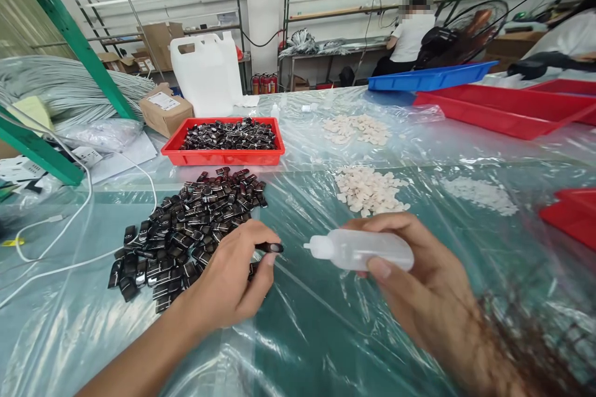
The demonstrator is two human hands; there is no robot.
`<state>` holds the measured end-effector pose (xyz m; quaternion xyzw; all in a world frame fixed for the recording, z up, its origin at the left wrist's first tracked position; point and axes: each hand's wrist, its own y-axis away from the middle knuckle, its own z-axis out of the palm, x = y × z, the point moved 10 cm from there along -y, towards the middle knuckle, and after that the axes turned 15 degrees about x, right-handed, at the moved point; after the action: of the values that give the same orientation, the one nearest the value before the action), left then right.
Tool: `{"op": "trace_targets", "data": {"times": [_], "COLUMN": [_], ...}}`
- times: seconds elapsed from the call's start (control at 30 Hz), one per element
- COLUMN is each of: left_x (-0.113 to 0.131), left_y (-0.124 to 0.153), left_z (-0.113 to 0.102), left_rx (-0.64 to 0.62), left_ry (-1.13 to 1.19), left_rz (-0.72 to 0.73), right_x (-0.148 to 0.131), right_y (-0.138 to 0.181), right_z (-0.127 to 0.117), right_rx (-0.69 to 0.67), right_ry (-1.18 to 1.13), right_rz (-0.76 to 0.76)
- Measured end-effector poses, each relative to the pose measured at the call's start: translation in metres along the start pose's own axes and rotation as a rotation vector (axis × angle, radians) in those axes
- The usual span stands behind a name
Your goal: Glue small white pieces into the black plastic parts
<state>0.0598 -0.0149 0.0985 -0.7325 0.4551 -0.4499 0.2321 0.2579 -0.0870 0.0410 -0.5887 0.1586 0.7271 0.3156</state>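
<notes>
Between thumb and fingers, my left hand [233,276] pinches a small black plastic piece [270,247] whose pale oval end faces right. Wrapped in my right hand [419,279] is a translucent white squeeze bottle [367,249], lying level with its narrow nozzle pointing left. A gap separates the nozzle tip from the black piece. Under and left of my left hand spreads a pile of similar black pieces [186,223]. Beyond the bottle lies a heap of small cream-coloured flat pieces [370,189].
A red tray [223,157] full of black pieces stands behind the pile. White cables [69,223] run along the left. More pale pieces [356,129] and clear bits [479,194] lie farther back. Red trays [493,108] and a blue tray [433,79] sit at right. A person [410,34] sits beyond.
</notes>
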Motion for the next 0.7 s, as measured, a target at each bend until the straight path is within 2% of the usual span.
{"op": "trace_targets", "data": {"times": [0.1, 0.17, 0.27, 0.37, 0.5, 0.57, 0.7], "left_x": [-0.016, -0.018, -0.008, 0.002, 0.004, 0.002, 0.002], "left_y": [0.007, 0.011, 0.01, 0.011, 0.021, 0.02, 0.008], "left_z": [0.006, 0.01, 0.012, 0.02, 0.037, 0.038, 0.022], "left_rx": [-0.116, -0.187, -0.248, -0.338, -0.472, -0.414, -0.172], "left_ry": [0.012, 0.058, 0.085, 0.07, -0.087, -0.139, -0.122], "left_rz": [-0.17, -0.211, -0.175, -0.125, -0.02, 0.034, 0.078], "right_x": [0.016, 0.023, 0.029, 0.029, 0.024, 0.021, 0.012], "right_y": [-0.007, -0.007, -0.003, 0.0, 0.0, -0.003, -0.008], "right_z": [0.004, 0.006, 0.011, 0.01, 0.008, 0.007, 0.004], "right_rx": [0.02, 0.033, 0.019, 0.015, 0.015, 0.015, 0.003], "right_ry": [-0.11, -0.137, -0.139, -0.124, -0.095, -0.088, -0.042], "right_rz": [0.215, 0.314, 0.39, 0.399, 0.37, 0.333, 0.16]}}
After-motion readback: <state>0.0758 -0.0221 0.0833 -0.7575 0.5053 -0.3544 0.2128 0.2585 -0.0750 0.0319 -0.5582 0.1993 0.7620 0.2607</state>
